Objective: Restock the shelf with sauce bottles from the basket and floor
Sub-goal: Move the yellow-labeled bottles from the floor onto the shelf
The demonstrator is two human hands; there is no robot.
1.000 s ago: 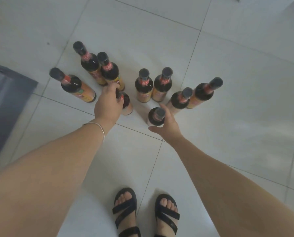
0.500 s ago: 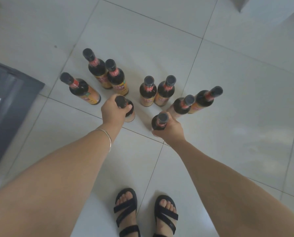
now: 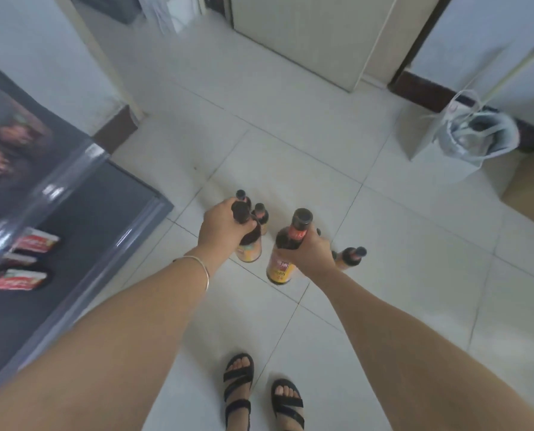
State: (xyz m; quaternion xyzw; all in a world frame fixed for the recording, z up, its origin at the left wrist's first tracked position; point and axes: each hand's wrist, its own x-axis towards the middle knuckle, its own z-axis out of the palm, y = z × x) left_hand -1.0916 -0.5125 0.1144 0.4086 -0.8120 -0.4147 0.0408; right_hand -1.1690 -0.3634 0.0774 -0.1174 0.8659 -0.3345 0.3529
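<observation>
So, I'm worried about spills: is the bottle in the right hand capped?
Capped: a dark cap closes the neck of the bottle that the right hand grips.

Left-hand btl (image 3: 249, 248): dark glass, dark cap, orange label, gripped at neck by left hand (image 3: 225, 228), tilted, held off the tiles (image 3: 399, 244). Right-hand btl (image 3: 282, 262): same type w/ red neck band, gripped at shoulder by right hand (image 3: 317, 253). Floor btls (image 3: 260, 213) stand just behind, 3 plainly seen. Dark grey shelf (image 3: 110, 213) at left.
</observation>
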